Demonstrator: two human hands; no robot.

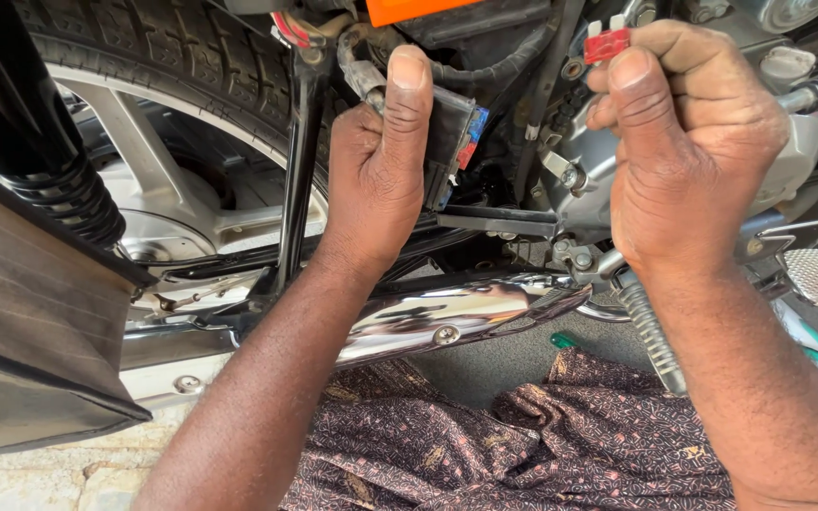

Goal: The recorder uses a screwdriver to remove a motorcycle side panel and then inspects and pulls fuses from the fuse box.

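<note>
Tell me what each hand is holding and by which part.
The left hand grips a black fuse holder around its body. The right hand pinches a small red fuse by its lower edge between thumb and forefinger.

Worn on the head, looking down and forward, very close to the motorcycle's side [485, 312] (single view only).
</note>
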